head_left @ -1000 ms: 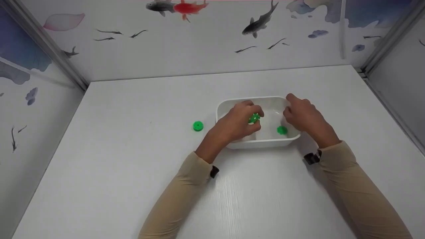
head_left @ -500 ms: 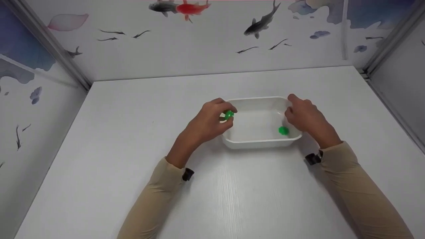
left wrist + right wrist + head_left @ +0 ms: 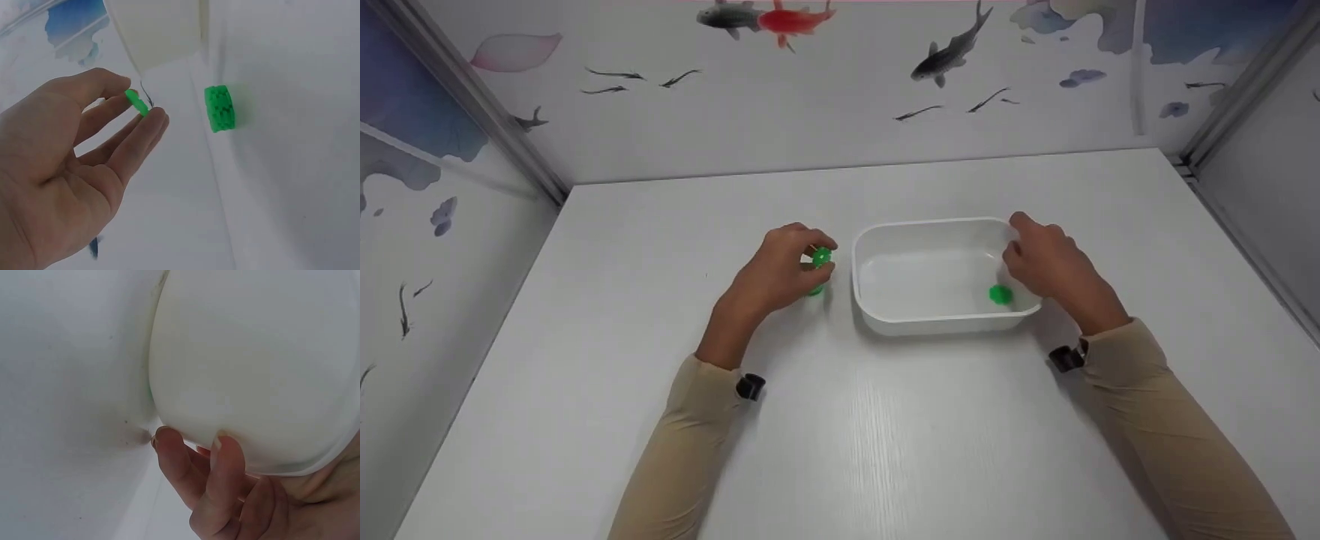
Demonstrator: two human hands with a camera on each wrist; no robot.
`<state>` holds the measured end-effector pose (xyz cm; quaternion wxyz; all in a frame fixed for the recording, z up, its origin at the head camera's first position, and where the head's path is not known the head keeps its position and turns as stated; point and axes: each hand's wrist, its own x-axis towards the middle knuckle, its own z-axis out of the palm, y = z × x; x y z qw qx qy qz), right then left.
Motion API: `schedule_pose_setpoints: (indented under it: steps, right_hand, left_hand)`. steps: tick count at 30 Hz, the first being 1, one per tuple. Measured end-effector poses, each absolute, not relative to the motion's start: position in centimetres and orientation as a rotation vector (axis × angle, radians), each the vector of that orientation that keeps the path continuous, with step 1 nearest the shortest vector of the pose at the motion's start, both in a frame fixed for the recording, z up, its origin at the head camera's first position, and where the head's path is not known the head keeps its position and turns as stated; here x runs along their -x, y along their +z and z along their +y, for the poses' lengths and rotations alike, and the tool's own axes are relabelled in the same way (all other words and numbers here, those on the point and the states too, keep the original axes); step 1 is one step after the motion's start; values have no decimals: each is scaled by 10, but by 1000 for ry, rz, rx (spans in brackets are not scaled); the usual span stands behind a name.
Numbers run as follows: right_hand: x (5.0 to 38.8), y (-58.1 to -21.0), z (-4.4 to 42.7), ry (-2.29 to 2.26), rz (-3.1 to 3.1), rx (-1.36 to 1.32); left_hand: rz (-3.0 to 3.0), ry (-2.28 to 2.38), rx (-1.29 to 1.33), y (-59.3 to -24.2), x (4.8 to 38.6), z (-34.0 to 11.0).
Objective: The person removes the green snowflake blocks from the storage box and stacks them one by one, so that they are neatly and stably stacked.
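Observation:
My left hand (image 3: 784, 266) pinches a small green disc (image 3: 821, 257) between thumb and fingertips, to the left of the white plastic box (image 3: 934, 324). In the left wrist view the held disc (image 3: 136, 103) appears nearly edge-on. Just below it on the table stands a short stack of green notched discs (image 3: 219, 108), mostly hidden behind the left hand in the head view. My right hand (image 3: 1048, 262) grips the box's right end, and its fingers (image 3: 225, 467) lie against the outer wall in the right wrist view. Another green disc (image 3: 1000, 294) lies inside the box, near the right hand.
The white table (image 3: 840, 420) reaches back to a wall panel (image 3: 810, 112) printed with fish. More panels with metal frame posts stand at the left and right.
My left hand has carried the pinched green disc leftward out of the box, to above the stack on the table. The right hand has stayed at the box's end.

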<state>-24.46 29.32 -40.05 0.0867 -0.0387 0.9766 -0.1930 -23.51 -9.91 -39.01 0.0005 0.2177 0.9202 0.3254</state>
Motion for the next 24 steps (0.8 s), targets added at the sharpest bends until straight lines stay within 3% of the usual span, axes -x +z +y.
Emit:
schedule_pose_setpoints:
  steps: [24]
  right_hand:
    - [244, -401, 292, -564, 2913, 106]
  left_hand:
    - [2854, 683, -514, -401, 238, -106]
